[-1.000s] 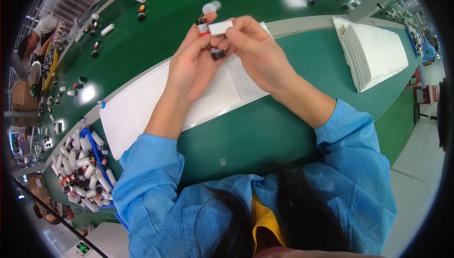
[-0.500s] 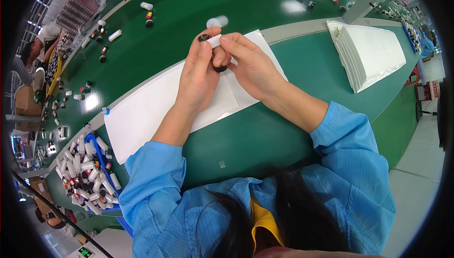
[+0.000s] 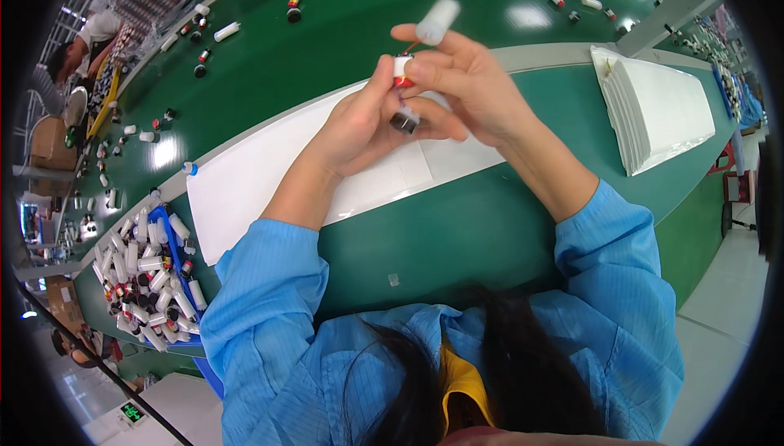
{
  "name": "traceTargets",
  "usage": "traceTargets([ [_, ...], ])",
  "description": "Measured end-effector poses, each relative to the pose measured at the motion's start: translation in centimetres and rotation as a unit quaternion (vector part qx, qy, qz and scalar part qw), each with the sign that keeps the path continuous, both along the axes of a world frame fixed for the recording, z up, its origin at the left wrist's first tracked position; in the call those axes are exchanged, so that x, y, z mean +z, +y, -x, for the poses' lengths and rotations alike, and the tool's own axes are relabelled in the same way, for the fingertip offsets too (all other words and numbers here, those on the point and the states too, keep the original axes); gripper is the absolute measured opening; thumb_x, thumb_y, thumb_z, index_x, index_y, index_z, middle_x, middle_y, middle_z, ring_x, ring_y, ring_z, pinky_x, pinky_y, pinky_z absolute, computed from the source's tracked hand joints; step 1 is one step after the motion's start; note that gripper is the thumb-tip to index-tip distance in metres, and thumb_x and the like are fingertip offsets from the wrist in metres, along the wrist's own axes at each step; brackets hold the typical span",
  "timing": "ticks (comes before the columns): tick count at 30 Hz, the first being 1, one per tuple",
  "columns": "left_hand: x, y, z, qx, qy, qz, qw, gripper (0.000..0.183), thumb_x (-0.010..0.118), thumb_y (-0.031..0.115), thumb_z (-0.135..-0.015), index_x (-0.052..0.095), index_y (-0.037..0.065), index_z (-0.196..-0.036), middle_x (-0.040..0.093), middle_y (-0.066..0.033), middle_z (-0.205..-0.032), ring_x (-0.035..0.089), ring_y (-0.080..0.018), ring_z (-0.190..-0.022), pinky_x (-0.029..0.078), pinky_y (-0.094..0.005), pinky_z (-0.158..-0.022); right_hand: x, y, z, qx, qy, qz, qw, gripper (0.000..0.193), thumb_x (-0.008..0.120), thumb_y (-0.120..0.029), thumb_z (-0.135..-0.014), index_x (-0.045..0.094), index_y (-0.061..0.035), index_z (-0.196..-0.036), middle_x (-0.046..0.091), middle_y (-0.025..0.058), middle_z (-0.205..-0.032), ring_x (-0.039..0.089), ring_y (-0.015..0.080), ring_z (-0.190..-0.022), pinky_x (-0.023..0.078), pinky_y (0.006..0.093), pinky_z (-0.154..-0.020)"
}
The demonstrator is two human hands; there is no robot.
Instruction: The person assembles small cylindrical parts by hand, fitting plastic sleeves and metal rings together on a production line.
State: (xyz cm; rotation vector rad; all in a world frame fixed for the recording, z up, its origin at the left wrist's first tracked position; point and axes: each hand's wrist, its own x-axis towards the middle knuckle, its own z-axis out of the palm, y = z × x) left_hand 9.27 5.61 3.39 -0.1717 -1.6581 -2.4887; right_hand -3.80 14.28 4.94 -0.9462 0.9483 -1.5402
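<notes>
Two blue sleeves (image 3: 269, 270) lead the bare forearms inward over the green surface (image 3: 429, 229), the elbows bent wide and the wrists drawing close together. The left hand (image 3: 355, 127) rises with its thumb upright beside a red-and-white cylinder (image 3: 403, 70) and its palm turned toward the right hand (image 3: 469, 82). The right hand comes in from the other side, back up, its thumb and fingers clamped on that cylinder, with the forefinger reaching out to the left. A black-ended cylinder (image 3: 405, 121) hangs just below, against the left hand's cupped fingers; whether these close on it I cannot tell. Past the right fingers a white cylinder (image 3: 438, 21), blurred, stands tilted, with a thin red wire at its near end. Half a second ago both hands pinched a white piece that hid most of the rest; now the red-and-white cylinder shows between them and the black end lies more in the open. A white sheet (image 3: 237, 201) spreads beneath the hands, a heap of similar cylinders (image 3: 151, 283) fills the left side, and a white stack (image 3: 657, 111) sits to the right. Farther off, loose cylinders (image 3: 227, 32) lie scattered on the darker green strip (image 3: 343, 17).
</notes>
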Motion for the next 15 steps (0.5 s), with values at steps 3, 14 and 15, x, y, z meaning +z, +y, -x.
traceTargets([
  [3, 1.3, -1.2, 1.7, 0.109, -0.130, 0.031, 0.985, 0.070, 0.015, 0.054, -0.091, 0.053, -0.002, -0.105, 0.059, -0.0156, -0.098, 0.057, -0.0258, -0.093, 0.042, -0.0393, -0.085, 0.7, -1.4, 2.3, -0.034, 0.088, 0.018, 0.995, 0.043, 0.060, -0.009, -0.080, 0.043, 0.0044, -0.117, 0.062, 0.0120, -0.086, 0.061, 0.0162, -0.076, 0.048, 0.0258, -0.070],
  [14, -1.6, -20.6, 3.9, 0.551, -0.322, 0.671, 0.378, 0.037, 0.050, 0.038, -0.083, 0.061, 0.006, -0.099, 0.056, -0.0125, -0.100, 0.051, -0.0338, -0.098, 0.046, -0.0470, -0.075, -1.8, -5.3, 13.6, -0.436, 0.755, 0.043, 0.487, 0.045, 0.067, -0.017, -0.069, 0.052, -0.0049, -0.110, 0.063, 0.0089, -0.083, 0.061, 0.0245, -0.078, 0.048, 0.0339, -0.072],
  [15, -2.3, -21.1, 4.3, 0.558, -0.339, 0.671, 0.351, 0.036, 0.051, 0.037, -0.083, 0.060, 0.007, -0.101, 0.055, -0.0115, -0.100, 0.050, -0.0339, -0.100, 0.046, -0.0485, -0.074, -1.6, -5.0, 12.6, -0.418, 0.722, 0.066, 0.548, 0.042, 0.067, -0.016, -0.069, 0.054, -0.0049, -0.107, 0.062, 0.0087, -0.085, 0.060, 0.0242, -0.080, 0.047, 0.0340, -0.073],
])
